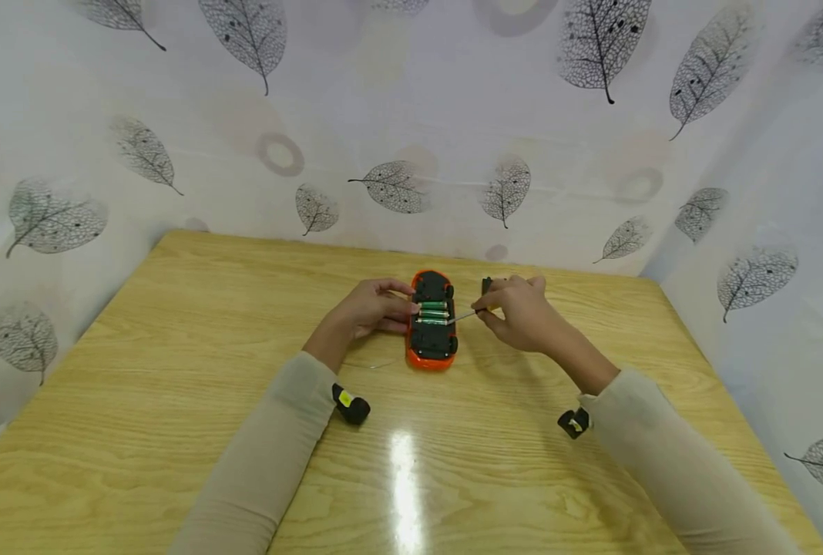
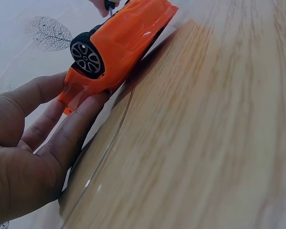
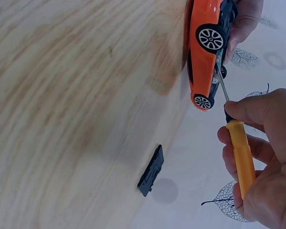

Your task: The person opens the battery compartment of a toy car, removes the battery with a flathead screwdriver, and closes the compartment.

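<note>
An orange toy car (image 1: 431,362) lies upside down on the table, its black underside up and several green batteries (image 1: 433,314) showing in the uncovered compartment. My left hand (image 1: 377,308) grips the car's left side; in the left wrist view its thumb and fingers (image 2: 69,129) pinch one orange end near a wheel. With my right hand (image 1: 525,312) I hold a screwdriver (image 3: 241,155) by its yellow handle. Its thin metal shaft slants to the car's right side, and the tip is at the batteries, at the end of the lowest one.
A flat black battery cover (image 3: 151,171) lies on the wooden table (image 1: 231,324) right of the car, partly behind my right hand in the head view. A thin clear strand (image 2: 118,126) lies left of the car. Behind the table hangs a leaf-patterned cloth (image 1: 439,100).
</note>
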### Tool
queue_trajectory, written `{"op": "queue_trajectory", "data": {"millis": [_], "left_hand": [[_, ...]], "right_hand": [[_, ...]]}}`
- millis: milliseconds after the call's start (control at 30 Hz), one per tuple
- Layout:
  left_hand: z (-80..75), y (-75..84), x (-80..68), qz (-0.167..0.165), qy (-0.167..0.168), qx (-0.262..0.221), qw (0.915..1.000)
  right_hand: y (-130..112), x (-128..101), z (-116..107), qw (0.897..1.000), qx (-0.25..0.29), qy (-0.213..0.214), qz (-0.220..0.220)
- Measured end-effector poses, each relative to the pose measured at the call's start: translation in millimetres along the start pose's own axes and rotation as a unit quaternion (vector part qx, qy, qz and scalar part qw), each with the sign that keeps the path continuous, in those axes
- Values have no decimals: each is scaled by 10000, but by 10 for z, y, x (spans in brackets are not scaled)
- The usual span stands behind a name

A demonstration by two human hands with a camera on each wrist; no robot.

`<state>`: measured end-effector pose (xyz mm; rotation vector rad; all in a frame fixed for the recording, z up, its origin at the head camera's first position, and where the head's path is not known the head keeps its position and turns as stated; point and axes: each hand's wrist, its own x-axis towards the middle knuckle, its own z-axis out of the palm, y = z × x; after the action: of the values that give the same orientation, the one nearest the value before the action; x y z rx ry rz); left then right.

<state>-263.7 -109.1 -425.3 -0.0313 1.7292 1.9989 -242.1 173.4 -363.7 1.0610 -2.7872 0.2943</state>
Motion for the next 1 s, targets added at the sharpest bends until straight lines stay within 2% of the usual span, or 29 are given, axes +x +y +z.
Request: {"op": "queue_trajectory", "data": {"millis": [367,1000], "left_hand": [[1,13,-2,-29,-12,-24,10000],[2,-12,23,4,-22,-171,9999]], "right_hand": [[101,-69,92,9979,568,306,-74],[105,-54,64,9989,428,159,-125]]}}
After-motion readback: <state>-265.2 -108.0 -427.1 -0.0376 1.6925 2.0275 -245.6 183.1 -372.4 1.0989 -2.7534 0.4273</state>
